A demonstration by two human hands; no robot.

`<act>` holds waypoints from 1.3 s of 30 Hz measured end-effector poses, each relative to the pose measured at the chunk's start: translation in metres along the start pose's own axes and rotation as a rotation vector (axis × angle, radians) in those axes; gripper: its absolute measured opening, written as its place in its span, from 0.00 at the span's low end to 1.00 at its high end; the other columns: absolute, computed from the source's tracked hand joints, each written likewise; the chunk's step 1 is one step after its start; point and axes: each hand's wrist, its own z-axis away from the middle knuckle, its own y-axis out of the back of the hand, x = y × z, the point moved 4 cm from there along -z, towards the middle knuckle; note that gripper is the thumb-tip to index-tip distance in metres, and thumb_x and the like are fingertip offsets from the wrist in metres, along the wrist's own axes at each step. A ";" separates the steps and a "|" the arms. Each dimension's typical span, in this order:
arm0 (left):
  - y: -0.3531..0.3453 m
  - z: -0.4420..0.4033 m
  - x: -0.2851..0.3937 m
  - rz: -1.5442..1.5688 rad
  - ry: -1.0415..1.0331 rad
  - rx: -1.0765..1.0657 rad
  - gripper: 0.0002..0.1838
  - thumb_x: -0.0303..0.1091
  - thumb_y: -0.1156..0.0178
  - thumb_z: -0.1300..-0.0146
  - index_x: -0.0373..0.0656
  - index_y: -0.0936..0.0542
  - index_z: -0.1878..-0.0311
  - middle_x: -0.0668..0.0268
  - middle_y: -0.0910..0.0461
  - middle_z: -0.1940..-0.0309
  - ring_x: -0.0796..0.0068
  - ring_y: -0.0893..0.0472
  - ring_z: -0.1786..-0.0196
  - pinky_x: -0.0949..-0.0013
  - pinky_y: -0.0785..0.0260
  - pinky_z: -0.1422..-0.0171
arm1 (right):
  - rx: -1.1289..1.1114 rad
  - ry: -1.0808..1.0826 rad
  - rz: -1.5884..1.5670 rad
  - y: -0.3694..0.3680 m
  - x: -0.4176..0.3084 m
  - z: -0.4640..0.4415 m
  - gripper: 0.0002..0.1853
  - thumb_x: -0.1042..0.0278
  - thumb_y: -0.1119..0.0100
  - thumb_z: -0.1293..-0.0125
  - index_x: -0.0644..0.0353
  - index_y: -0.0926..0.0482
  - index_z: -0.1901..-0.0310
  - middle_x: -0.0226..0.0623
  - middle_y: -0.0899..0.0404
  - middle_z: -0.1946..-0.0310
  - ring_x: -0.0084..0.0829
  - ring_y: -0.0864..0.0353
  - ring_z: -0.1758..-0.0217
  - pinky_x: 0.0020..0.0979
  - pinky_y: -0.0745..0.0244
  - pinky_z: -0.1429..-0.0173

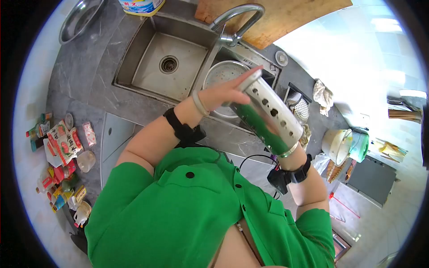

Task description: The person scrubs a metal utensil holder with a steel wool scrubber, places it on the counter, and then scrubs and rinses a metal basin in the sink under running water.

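Observation:
A shiny stainless steel utensil holder (286, 117), a tall cylinder with round and heart-shaped holes, is tilted over the right-hand sink edge. My left hand (230, 93) grips its upper end, the fingers stretched over that end and the thumb against the side. At the lower rim, only the wrist of my right hand (295, 159) shows; the fingers are hidden by the cylinder, inside or behind it, I cannot tell which. Below my left hand, a round metal basin (208, 81) sits in the smaller sink.
The larger sink (149, 89) lies to the left, with a curved faucet (243, 12) behind. A wooden board (286, 18) leans at the back. A metal bowl (80, 22) is far left. Food packets (62, 143) crowd the left counter; a white bucket (336, 145) stands right.

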 end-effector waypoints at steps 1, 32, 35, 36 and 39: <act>-0.003 0.001 0.000 -0.005 -0.017 -0.032 0.47 0.40 0.41 0.52 0.47 0.48 0.27 0.62 0.37 0.35 0.68 0.38 0.32 0.66 0.52 0.28 | -0.013 -0.011 0.002 0.000 0.001 0.001 0.22 0.75 0.46 0.35 0.66 0.33 0.40 0.43 0.28 0.44 0.32 0.25 0.45 0.31 0.26 0.42; 0.013 0.024 -0.017 0.585 0.136 0.163 0.31 0.30 0.48 0.44 0.42 0.37 0.34 0.55 0.25 0.46 0.65 0.23 0.44 0.64 0.32 0.37 | 0.053 0.066 0.185 0.013 0.001 0.000 0.23 0.64 0.46 0.35 0.62 0.33 0.40 0.44 0.26 0.45 0.38 0.21 0.49 0.38 0.20 0.49; 0.016 0.023 -0.003 0.583 0.118 0.137 0.30 0.30 0.48 0.43 0.41 0.36 0.35 0.56 0.24 0.48 0.65 0.22 0.46 0.64 0.31 0.39 | 0.097 0.076 0.216 -0.005 0.006 -0.004 0.23 0.63 0.46 0.35 0.62 0.32 0.40 0.44 0.26 0.44 0.37 0.21 0.48 0.37 0.22 0.46; 0.017 0.024 0.002 0.589 0.109 0.133 0.29 0.30 0.48 0.43 0.41 0.35 0.35 0.56 0.24 0.48 0.65 0.22 0.47 0.65 0.30 0.40 | 0.108 0.101 0.197 -0.013 0.009 -0.004 0.23 0.62 0.46 0.35 0.61 0.32 0.40 0.44 0.26 0.45 0.37 0.21 0.48 0.37 0.22 0.46; 0.019 0.027 0.014 0.559 0.167 0.196 0.28 0.30 0.47 0.43 0.38 0.33 0.37 0.56 0.22 0.51 0.65 0.20 0.50 0.66 0.28 0.43 | 0.147 0.187 0.272 -0.025 0.012 -0.001 0.23 0.62 0.46 0.34 0.60 0.33 0.39 0.45 0.27 0.45 0.37 0.21 0.48 0.36 0.21 0.47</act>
